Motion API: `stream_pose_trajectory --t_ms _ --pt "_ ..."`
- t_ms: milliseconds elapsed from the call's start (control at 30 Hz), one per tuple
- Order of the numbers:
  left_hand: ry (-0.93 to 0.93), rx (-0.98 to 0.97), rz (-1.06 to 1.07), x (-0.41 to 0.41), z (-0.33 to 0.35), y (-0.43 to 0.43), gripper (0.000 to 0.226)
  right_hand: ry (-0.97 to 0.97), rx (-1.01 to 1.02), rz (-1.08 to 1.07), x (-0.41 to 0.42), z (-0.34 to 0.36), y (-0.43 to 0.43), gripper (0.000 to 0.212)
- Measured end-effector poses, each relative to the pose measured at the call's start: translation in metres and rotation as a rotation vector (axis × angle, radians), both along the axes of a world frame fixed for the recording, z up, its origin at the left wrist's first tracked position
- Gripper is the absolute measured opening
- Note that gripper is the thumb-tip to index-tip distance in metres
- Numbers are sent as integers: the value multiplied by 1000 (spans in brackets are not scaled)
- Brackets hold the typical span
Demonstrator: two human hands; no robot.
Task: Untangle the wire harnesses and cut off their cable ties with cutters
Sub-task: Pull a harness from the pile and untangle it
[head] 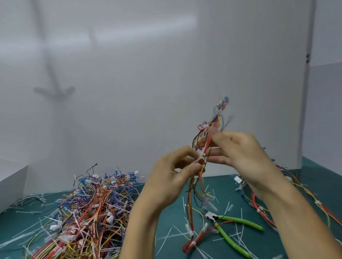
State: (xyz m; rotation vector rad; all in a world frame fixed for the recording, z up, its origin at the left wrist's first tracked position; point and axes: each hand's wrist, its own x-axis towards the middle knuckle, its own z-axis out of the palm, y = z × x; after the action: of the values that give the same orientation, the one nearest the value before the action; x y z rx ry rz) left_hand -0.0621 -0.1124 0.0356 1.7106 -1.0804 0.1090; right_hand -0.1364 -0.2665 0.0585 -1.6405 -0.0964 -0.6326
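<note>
Head view. Both hands are raised above the green counter [172, 214] and share one wire harness [218, 120]. Its upper end stands blurred against the white backdrop panel [162, 69], and its lower wires trail down to the counter.

The left hand [173, 169] pinches the bundle between thumb and curled fingers [191, 168], at what appears to be a white cable tie. The right hand [242, 152] grips the same bundle just above, thumb against fingers.

The cutters [234, 238], green-handled, lie untouched on the counter below the hands. A red lead of the trailing harness appears to cross their head. A large tangled pile of harnesses [87, 212] lies to the left, a smaller group of harnesses [260, 210] lies to the right, and cut tie offcuts [164, 243] are scattered between.

Probable step: separating strands before the cut.

Hazards:
- Lifting further could drag the cutters by the crossing lead.
- A hard pull on a snagged strand could strain a wire at its connector.
- Freeing a hand for the cutters leaves a one-handed hold, so the bundle may slip or re-tangle.
- A blade set too close to the tie could nick insulation.
</note>
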Motion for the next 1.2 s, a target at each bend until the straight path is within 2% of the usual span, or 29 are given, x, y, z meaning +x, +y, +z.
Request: stream_pose_trajectory --t_ms 100,167,300,400,533,633,733,900,933,1033,1100,1200 --pt "-128 104 94 -3 2 0 2 -59 20 -80 0 -1 3 13" --pt "-128 126 103 -6 5 4 7 -78 27 -87 0 -2 2 16" --pt "151 66 -157 -9 16 26 31 -99 19 -44 -4 1 -1 18" --pt "228 -102 -100 -9 23 36 43 -103 -14 -3 -5 1 -3 19" --pt "113 -215 235 -12 25 26 30 -62 -119 53 -3 0 2 17" --pt "35 -282 335 -16 26 15 14 2 -220 88 1 -4 8 17" --pt "51 -364 295 -21 28 8 13 15 -283 99 3 -6 10 16" --pt "258 -542 101 -24 30 8 10 90 -397 146 1 -5 6 15" --pt "305 -565 65 -24 30 8 13 123 -409 157 1 -5 6 17" --pt "339 -587 41 -25 30 4 15 218 -359 187 0 -5 6 45" --pt "326 -626 74 -25 29 2 13 244 -283 125 0 -5 5 52" --pt "302 -666 113 -25 28 1 12 198 -207 -125 0 -4 -3 43"
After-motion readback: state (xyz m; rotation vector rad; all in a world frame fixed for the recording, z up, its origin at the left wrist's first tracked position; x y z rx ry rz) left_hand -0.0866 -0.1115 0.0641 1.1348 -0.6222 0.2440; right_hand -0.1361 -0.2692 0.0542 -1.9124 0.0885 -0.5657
